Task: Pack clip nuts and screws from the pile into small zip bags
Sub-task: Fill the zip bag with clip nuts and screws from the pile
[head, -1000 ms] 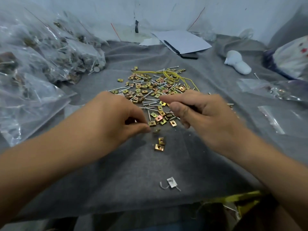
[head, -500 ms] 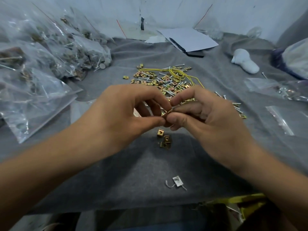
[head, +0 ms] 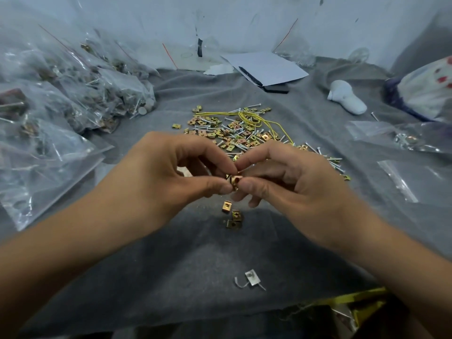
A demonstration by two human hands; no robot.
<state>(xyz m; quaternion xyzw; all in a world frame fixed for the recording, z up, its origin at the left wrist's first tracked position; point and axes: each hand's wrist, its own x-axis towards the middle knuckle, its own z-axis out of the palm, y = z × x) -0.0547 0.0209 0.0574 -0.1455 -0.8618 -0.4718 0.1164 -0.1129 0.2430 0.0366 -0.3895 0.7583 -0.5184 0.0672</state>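
A pile of brass clip nuts and silver screws (head: 234, 130) lies on the grey cloth (head: 195, 265), with a yellow wire looped over it. My left hand (head: 166, 177) and my right hand (head: 288, 182) meet above the cloth in front of the pile. Both pinch a small stack of clip nuts (head: 235, 180) between thumbs and forefingers. Three loose clip nuts (head: 231, 214) lie on the cloth just below my hands. Empty small zip bags (head: 415, 179) lie flat at the right.
Many filled clear bags (head: 73, 94) are heaped at the left. A bag holding a few screws (head: 403, 139) lies at the right, a white object (head: 346, 97) beyond it. Paper (head: 266, 67) rests at the back. A small metal clip (head: 252, 280) lies near the front edge.
My hands have lifted off the cloth and come together, both now pinching clip nuts between them. The left hand had been picking a nut from the cloth.
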